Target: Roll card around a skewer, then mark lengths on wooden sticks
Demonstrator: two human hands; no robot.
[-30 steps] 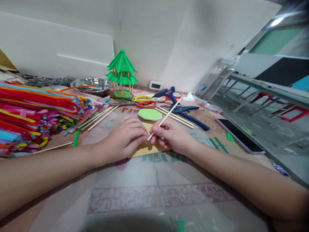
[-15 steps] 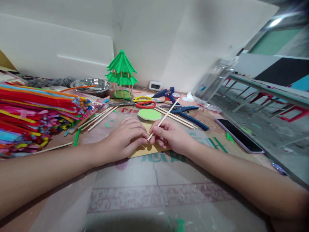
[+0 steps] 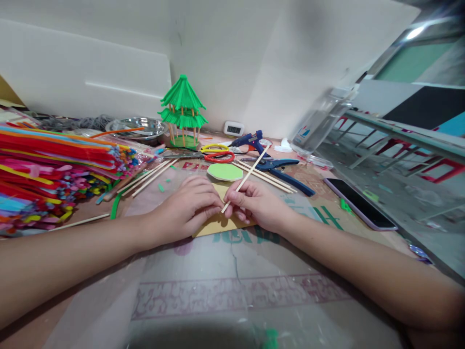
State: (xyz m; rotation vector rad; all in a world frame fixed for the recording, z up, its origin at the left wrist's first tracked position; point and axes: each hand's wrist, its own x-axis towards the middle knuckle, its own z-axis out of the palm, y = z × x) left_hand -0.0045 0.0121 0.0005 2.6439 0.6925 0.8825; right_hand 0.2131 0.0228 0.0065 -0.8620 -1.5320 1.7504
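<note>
A thin wooden stick slants up and away from my right hand, pinched between thumb and fingers near its lower end. Beside that end, my left hand is closed, its fingers bent together and pointing at the stick. Whatever it holds, if anything, is hidden by the fingers. Under both hands lies a yellow card, partly covered. Just beyond them rests a pale green many-sided disc.
Behind stand a green-roofed model pavilion, scissors, a glue gun and blue-handled pliers. Bundled pipe cleaners fill the left side. Loose sticks lie near the pliers, and a phone at the right edge.
The stick has shifted slightly in my right hand, its lower end a little lower. My left hand's thumb has moved slightly; otherwise both hands keep their places.
</note>
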